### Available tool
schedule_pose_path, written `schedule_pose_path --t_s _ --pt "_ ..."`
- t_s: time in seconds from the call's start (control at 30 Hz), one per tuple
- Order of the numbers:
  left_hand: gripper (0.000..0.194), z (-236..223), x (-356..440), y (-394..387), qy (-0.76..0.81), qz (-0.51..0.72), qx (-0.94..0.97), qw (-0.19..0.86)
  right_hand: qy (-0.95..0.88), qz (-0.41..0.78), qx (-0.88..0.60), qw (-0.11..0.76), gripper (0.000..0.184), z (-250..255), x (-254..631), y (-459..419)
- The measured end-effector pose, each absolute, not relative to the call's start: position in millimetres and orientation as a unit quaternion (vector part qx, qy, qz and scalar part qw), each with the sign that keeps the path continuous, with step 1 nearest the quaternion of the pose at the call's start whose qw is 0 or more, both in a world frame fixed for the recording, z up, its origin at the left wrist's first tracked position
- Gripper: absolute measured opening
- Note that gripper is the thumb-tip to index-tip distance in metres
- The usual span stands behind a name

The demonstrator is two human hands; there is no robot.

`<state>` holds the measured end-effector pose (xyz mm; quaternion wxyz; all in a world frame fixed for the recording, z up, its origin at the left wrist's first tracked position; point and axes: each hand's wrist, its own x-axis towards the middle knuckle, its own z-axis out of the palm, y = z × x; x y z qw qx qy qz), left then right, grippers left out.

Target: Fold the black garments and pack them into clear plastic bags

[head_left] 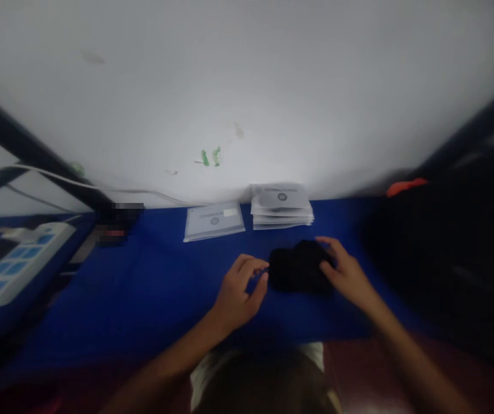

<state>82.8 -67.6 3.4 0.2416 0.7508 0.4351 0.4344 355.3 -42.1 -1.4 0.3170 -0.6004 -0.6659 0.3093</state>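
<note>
A black, soft-looking folded item [296, 267], perhaps cloth, lies on the blue tabletop [152, 293]; its exact kind is too dark to make out. My right hand [345, 270] grips its right end, fingers at the far edge and thumb on the near side. At its left edge is my left hand [242, 287], fingers curved and thumb apart, with nothing held in it; the fingertips come close to the black item or just touch it. Behind, a stack of flat printed white packets [282, 207] sits against the wall. Left of the stack lies a single similar packet [214, 221] with a small white label.
A white power strip [18, 264] with blue sockets is at the left. A white cable [100, 187] runs along the wall [247, 86]. One large dark mass [454, 259] fills the right side, with an orange thing [406, 186] at its top edge.
</note>
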Motion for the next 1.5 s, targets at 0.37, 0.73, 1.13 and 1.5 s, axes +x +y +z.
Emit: schedule_pose_path --t_s 0.37,0.73,1.13,1.5 --pt "0.062 -34.1 113.3 -28.7 0.532 0.241 0.699 0.412 -0.709 0.252 -0.565 0.338 0.062 -52.5 370.2 -63.4" --pt "0.052 19.1 106.6 -51.6 0.339 0.39 0.749 0.414 -0.819 0.368 -0.375 0.232 0.09 52.6 327.7 -22.7" --pt "0.03 -2.9 41.5 -15.1 0.516 0.433 0.663 0.327 -0.43 0.812 -0.335 0.209 0.052 -12.9 262.3 -14.4" --pt "0.024 -50.2 -76.6 61.1 0.518 0.134 0.843 0.047 -0.294 0.827 -0.387 0.283 0.064 -24.4 275.5 -39.3"
